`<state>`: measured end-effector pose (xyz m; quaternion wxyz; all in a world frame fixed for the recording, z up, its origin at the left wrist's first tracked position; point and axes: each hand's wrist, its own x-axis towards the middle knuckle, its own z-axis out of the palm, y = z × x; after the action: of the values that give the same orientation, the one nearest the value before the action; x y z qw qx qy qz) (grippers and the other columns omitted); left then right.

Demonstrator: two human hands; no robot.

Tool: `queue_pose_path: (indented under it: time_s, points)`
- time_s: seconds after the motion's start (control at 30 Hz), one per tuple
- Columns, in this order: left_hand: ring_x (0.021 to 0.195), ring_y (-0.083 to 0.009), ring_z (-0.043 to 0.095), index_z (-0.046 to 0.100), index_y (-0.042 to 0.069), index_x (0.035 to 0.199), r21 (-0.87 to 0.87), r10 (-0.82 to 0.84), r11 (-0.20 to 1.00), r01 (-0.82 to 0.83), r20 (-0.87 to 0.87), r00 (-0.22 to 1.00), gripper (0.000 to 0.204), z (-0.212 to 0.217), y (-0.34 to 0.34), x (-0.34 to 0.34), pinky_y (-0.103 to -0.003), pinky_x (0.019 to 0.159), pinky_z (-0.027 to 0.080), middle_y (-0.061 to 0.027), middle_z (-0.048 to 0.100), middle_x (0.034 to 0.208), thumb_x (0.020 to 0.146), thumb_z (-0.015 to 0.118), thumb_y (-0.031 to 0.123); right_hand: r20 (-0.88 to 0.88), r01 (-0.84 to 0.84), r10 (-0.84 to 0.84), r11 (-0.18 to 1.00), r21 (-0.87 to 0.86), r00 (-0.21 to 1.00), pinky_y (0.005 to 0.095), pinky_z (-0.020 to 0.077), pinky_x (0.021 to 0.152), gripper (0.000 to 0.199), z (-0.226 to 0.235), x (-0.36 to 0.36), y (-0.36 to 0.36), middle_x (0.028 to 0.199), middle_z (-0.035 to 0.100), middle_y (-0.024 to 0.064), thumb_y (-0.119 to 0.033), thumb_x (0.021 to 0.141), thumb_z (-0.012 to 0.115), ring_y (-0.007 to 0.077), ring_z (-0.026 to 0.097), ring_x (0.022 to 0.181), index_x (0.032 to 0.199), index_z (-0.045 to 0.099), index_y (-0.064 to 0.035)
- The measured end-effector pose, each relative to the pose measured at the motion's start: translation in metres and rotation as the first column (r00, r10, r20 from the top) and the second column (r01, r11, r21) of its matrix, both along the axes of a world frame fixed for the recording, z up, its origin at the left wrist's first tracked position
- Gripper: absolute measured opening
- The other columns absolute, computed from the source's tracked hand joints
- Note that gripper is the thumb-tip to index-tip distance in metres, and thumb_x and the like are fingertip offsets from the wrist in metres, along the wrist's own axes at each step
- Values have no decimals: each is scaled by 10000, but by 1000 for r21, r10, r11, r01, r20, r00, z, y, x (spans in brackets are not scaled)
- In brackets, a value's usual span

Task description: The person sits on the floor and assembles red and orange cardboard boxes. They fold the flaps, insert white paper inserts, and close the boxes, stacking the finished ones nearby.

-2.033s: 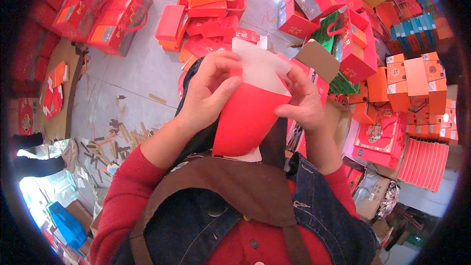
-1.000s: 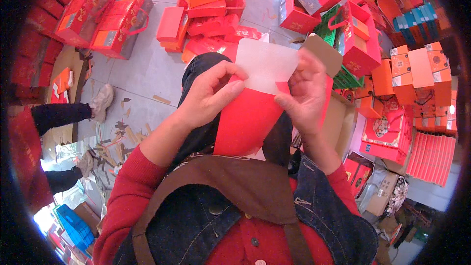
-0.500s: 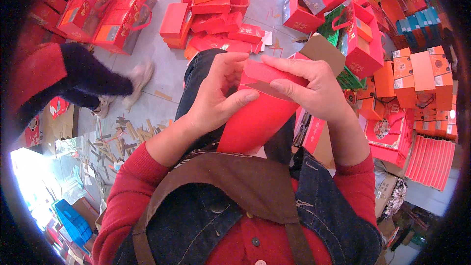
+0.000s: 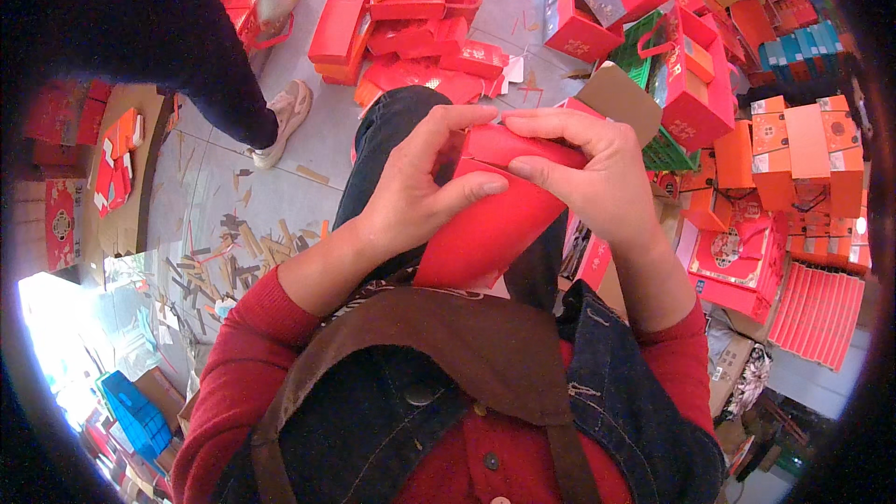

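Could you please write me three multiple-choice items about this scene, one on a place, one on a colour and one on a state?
1. Where is the red box?
A on the floor
B between both hands
C on a shelf

2. What colour are the person's sleeves?
A red
B white
C yellow

3. How does the box's top end stand?
A wide open
B torn off
C flaps folded shut

Answers: 1 B, the left hand and right hand grip it; 2 A, both forearm sleeves are red; 3 C, fingers press the flaps down.

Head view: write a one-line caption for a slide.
Both hands, left hand and right hand, press shut the top flaps of a red paper box above the lap, amid stacked red boxes.
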<state>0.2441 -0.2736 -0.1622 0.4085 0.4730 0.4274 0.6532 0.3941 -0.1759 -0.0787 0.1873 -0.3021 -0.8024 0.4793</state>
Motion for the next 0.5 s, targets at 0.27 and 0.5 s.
queue_pose_path:
  time_s: [0.27, 0.5]
  points:
    - [910, -148, 558, 563, 23, 1015, 35, 116, 993, -111, -201, 973, 336, -7, 1, -3, -274, 776, 455, -74, 572, 1007, 753, 728, 155, -45, 2, -1, 1000, 25, 999, 299, 470, 850, 212, -13, 2, -3, 979, 670, 123, -62, 742, 689, 199, 625, 937, 949, 686, -13]
    - [922, -213, 570, 576, 21, 1003, 204, 199, 968, -143, -291, 936, 341, -5, 2, -4, -303, 799, 453, -105, 582, 1015, 732, 736, 153, -135, -7, 19, 996, 90, 991, 312, 459, 869, 193, -23, 8, -11, 1006, 663, 132, -59, 793, 641, 219, 609, 977, 975, 677, -8]
